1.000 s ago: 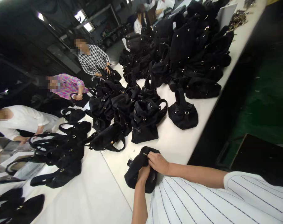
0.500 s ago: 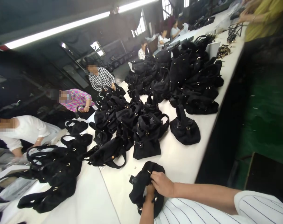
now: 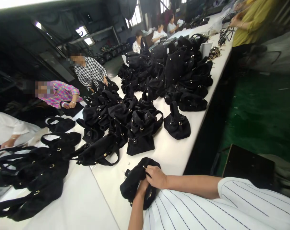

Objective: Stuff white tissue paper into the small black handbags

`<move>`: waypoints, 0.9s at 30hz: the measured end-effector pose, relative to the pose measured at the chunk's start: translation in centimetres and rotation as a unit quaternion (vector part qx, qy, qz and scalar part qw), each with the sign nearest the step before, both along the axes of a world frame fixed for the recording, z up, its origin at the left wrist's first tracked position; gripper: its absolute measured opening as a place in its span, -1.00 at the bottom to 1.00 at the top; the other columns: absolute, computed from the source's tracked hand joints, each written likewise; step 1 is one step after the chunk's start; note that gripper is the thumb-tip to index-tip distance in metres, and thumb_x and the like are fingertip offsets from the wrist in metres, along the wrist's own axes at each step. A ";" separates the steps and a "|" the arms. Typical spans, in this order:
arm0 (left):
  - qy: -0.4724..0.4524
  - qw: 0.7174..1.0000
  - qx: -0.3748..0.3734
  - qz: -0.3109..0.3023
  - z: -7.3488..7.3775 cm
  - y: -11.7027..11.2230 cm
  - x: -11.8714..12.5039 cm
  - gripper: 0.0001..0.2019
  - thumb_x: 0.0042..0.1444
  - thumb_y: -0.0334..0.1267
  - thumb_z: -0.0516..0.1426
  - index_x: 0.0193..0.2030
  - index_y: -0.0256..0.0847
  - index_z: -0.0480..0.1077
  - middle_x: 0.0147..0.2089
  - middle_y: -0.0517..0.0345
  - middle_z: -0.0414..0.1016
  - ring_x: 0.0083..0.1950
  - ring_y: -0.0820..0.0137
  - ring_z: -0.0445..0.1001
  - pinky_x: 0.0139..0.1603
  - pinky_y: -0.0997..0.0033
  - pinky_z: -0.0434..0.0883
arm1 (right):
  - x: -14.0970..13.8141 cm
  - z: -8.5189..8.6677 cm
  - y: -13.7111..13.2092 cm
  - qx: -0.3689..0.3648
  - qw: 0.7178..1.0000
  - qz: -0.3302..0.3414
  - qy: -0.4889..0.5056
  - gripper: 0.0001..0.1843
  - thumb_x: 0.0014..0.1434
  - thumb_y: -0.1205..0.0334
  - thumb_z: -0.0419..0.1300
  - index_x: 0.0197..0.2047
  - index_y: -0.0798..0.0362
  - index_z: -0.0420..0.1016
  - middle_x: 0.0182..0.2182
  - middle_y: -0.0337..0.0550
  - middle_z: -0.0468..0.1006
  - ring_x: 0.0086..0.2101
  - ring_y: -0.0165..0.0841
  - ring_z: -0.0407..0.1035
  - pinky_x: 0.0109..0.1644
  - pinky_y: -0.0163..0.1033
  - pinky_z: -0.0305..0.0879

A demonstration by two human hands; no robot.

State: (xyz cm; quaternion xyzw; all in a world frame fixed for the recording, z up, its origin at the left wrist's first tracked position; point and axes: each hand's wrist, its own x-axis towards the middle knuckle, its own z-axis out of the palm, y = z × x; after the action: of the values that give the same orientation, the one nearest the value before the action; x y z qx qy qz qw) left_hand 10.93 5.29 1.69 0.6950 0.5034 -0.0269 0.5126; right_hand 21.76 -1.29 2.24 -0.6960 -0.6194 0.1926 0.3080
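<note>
Both my hands grip one small black fabric bag (image 3: 132,183) at the near edge of the white table (image 3: 173,153). My right hand (image 3: 156,176) is closed over its top, near a small metal ring. My left hand (image 3: 143,186) is closed on the bag's lower side, its fingers buried in the cloth. The bag is crumpled and partly hidden behind my striped shirt. Just beyond it stand a squat black bag (image 3: 140,142) and a rounder one (image 3: 177,123).
Heaps of black bags (image 3: 175,73) run down the table's length. Flat black bags with long handles (image 3: 37,166) lie at the left. Several people work along the far side and the far end. A dark box (image 3: 249,164) sits on the green floor at right.
The view swung up and back down, then a little left. My hands stay closed on the same bag, with only small shifts in grip.
</note>
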 end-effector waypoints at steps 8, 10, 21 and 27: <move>0.006 0.999 -0.041 0.026 1.2 -0.4 1.0 -0.82 0.08 -0.34 0.09 -0.21 -0.20 0.49 -0.19 0.01 0.62 0.04 0.20 0.48 0.15 0.28 0.36 | 0.8 -0.2 -0.5 0.039 0.994 -0.041 0.092 -0.86 0.10 0.42 0.08 -0.43 0.07 0.42 -0.43 -0.20 0.42 -0.37 -0.38 0.33 -0.24 -0.29 0.25; 0.008 0.997 -0.035 0.061 1.2 -0.1 1.2 -0.80 0.08 -0.35 0.09 -0.18 -0.23 0.48 -0.15 -0.02 0.61 0.03 0.22 0.49 0.13 0.30 0.37 | 1.2 -0.4 -0.3 0.045 0.991 -0.056 0.117 -0.87 0.09 0.41 0.10 -0.40 0.07 0.45 -0.45 -0.22 0.41 -0.41 -0.39 0.31 -0.27 -0.29 0.24; 0.009 0.985 0.160 0.060 3.1 -5.4 -3.7 -0.65 0.15 -0.42 -0.05 -0.02 -0.27 0.46 0.01 -0.14 0.52 0.08 0.19 0.46 0.18 0.24 0.33 | 1.9 0.0 -0.3 0.024 0.990 -0.062 0.127 -0.83 0.07 0.33 0.10 -0.30 0.09 0.51 -0.50 -0.23 0.42 -0.47 -0.39 0.28 -0.31 -0.29 0.23; -0.026 0.976 0.214 0.009 3.3 -8.1 -5.4 -0.56 0.13 -0.47 -0.06 0.11 -0.21 0.41 0.00 -0.09 0.53 0.03 0.20 0.49 0.15 0.23 0.38 | 2.1 0.0 -0.5 0.007 0.992 -0.054 0.114 -0.78 0.09 0.26 0.09 -0.24 0.09 0.52 -0.46 -0.20 0.48 -0.45 -0.36 0.33 -0.28 -0.27 0.25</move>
State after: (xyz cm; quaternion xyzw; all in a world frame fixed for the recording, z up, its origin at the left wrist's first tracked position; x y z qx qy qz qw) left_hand 5.49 -2.85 4.96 0.7845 0.4905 0.1044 0.3648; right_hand 23.88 -1.82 2.27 -0.6998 -0.5433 0.2490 0.3913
